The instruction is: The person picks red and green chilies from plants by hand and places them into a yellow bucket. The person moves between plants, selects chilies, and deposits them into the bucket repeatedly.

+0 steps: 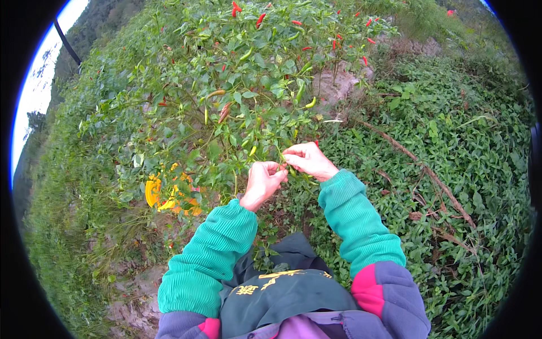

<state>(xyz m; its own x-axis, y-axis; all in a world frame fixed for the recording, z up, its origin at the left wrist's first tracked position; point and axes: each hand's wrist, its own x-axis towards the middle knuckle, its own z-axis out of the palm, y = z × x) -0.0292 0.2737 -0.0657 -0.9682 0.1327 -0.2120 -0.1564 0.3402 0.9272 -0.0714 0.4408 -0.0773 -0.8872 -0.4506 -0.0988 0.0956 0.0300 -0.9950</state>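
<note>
Both of my hands meet at the near side of a chili pepper plant (237,84). Between the thumb and fingers of my left hand (263,181) is a thin green stem (280,162). My right hand (308,160) pinches the same sprig slightly higher and to the right. Green chili peppers hang close by, one (293,171) just under my right fingers and another (253,151) left of them. My fingers partly hide the spot where they grip. Farther up the plant are a yellow-green chili (311,102) and a red chili (260,20).
A yellow container (153,191) sits partly behind leaves at the left. Dense low greenery (449,140) covers the right side, crossed by a dry branch (423,167). Bare soil (139,292) shows at lower left. A dark apron (283,296) bearing writing covers my front.
</note>
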